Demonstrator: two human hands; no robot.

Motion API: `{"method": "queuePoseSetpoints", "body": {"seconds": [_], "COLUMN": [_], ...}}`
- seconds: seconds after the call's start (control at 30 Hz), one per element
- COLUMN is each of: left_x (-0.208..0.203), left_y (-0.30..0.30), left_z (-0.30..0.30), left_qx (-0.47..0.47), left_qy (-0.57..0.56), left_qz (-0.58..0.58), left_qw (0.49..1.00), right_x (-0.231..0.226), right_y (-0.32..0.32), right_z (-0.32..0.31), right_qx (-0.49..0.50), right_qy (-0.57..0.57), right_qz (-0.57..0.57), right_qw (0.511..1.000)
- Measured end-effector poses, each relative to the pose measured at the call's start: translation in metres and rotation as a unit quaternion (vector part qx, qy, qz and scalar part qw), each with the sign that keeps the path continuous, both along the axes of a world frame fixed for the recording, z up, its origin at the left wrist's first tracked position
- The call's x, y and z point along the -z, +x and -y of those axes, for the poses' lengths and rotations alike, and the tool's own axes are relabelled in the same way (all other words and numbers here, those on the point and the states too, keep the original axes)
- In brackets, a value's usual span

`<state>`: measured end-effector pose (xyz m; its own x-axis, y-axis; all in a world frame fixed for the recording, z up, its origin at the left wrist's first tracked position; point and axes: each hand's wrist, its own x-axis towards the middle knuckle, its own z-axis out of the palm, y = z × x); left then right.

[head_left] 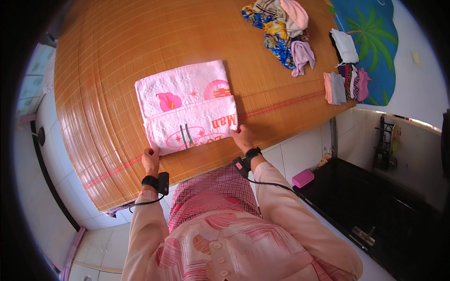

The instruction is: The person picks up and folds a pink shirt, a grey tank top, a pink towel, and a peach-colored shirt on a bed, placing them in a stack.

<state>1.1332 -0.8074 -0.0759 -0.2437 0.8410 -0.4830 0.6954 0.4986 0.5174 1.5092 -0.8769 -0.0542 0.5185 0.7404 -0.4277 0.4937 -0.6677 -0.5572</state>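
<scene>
Left hand (150,162): fingers pinched on near left corner of folded pink towel (187,111), which lies flat on brown slatted mat (103,84). Right hand (243,138): fingers clamped on towel's near right corner, exact grip hard to make out. Farther right, loose clothes heap (277,30); rightmost, folded garments (336,87).

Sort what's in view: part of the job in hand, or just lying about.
In use:
pink printed cloth, near corners in left hand and right hand
brown mat beneath it

Lying about:
jumbled clothes heap
row of folded clothes
white cloth
pink boxy item
</scene>
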Motion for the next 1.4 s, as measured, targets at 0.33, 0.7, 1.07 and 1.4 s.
{"method": "queuePoseSetpoints", "body": {"seconds": [0.33, 0.7, 1.07, 1.4], "left_x": [-0.043, -0.083, -0.124, -0.078], "left_y": [-0.002, -0.01, -0.011, 0.01], "left_z": [-0.003, 0.085, 0.067, -0.067], "left_qx": [-0.108, -0.043, -0.037, -0.18], "left_qy": [-0.013, -0.134, -0.212, -0.178], "left_qz": [0.293, 0.352, 0.406, 0.404], "left_qw": [0.95, 0.925, 0.888, 0.879], "right_x": [-0.071, -0.093, -0.121, -0.08], "right_y": [0.017, 0.012, 0.055, 0.087], "right_z": [-0.016, 0.105, 0.07, -0.092], "right_qx": [0.153, 0.151, 0.018, 0.09], "right_qy": [0.077, -0.034, -0.115, -0.124], "right_qz": [-0.309, -0.32, -0.373, -0.414], "right_qw": [0.936, 0.935, 0.92, 0.897]}}
